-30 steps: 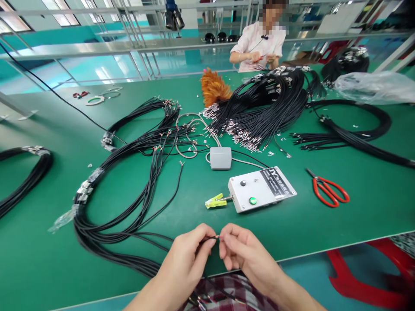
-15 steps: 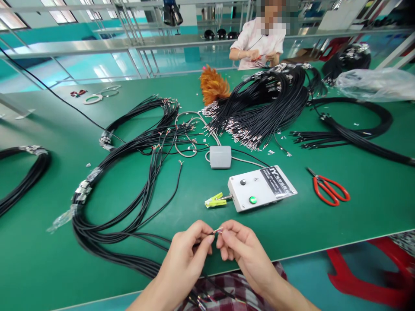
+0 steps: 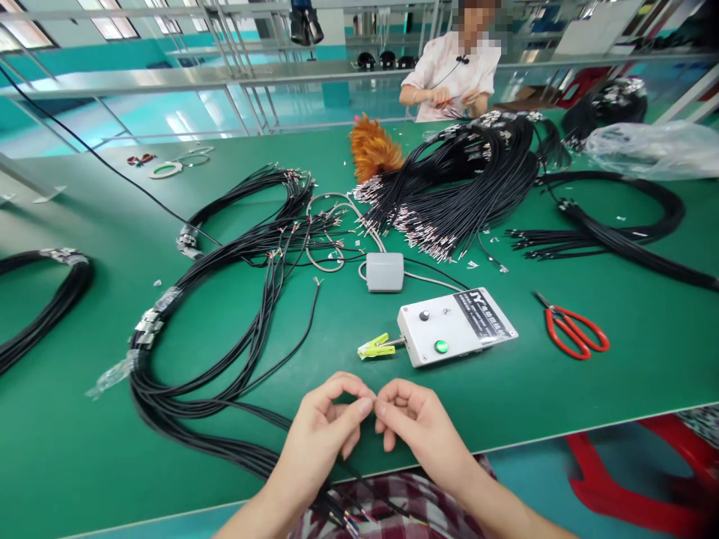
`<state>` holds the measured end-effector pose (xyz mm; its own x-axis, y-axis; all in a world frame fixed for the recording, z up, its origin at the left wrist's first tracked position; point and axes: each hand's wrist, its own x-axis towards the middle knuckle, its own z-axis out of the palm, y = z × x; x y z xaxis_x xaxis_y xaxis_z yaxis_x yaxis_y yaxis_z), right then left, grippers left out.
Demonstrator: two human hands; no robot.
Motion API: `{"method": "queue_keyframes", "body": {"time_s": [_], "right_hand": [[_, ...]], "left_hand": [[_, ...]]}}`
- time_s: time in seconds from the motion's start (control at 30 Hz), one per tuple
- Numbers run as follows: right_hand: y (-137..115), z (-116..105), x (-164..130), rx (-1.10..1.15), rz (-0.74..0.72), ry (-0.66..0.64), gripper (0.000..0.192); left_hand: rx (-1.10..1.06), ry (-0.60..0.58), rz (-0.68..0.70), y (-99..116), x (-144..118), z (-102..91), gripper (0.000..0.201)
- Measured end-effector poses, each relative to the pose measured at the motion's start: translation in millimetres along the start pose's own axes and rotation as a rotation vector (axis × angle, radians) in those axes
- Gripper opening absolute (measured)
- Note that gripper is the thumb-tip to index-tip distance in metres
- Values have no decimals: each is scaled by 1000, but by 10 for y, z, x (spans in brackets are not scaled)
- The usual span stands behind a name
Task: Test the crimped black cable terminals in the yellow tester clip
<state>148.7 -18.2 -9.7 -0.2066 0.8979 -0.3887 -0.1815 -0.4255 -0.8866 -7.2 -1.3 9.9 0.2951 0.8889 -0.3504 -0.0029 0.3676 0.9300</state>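
A thin, limp black cable (image 3: pixel 337 466), light and best pinched near its fragile stripped tip, is gripped between the closed left hand (image 3: pixel 326 434) and right hand (image 3: pixel 419 427), just in front of the white control box (image 3: pixel 454 326).

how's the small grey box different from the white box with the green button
The small grey box is plain grey with rounded corners and no controls on top; the white box carries a black knob, a green button and a dark printed label. The grey box is smaller and lies farther from the hands; the white box has a yellow-green clip at its left end. Both lie flat on the green table.
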Motion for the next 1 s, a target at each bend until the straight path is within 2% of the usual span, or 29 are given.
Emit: {"method": "queue_keyframes", "body": {"time_s": [0.1,0.23,0.3,0.37,0.47,0.53,0.6,0.7,0.77,0.83,0.9,1.0], "right_hand": [[-18,-26,-17,-120,-48,-6,36],[-72,-132,-39,-345,-139,-13,26],[-111,-188,-53,-520,-218,-2,20],[-146,-219,-60,-760,-391,41,17],[-179,-213,-32,-1168,-745,65,15],[-201,-203,11,-1377,-911,19,21],[-246,-213,67,-1483,-997,-18,30],[-369,-262,174,-1517,-1018,0,19],[-469,-288,270,-1560,-976,50,8],[-549,-289,380,-1655,-889,64,13],[-590,-270,484,-1739,-794,37,11],[-590,-242,586,-1778,-730,1,8]], "left_hand": [[42,106,7,-81,6,0,30],[351,130,226,-122,-25,10,21],[424,133,258,-115,-29,19,21],[423,140,244,-109,-20,23,21],[474,112,276,-113,3,3,22],[587,72,365,-120,14,-25,23],[714,38,491,-120,26,-58,25],[766,81,571,-95,74,-106,26],[684,158,493,-65,135,-140,21],[557,214,378,-39,210,-175,18],[461,226,296,-31,281,-208,19],[412,213,254,-51,356,-237,21]]}}
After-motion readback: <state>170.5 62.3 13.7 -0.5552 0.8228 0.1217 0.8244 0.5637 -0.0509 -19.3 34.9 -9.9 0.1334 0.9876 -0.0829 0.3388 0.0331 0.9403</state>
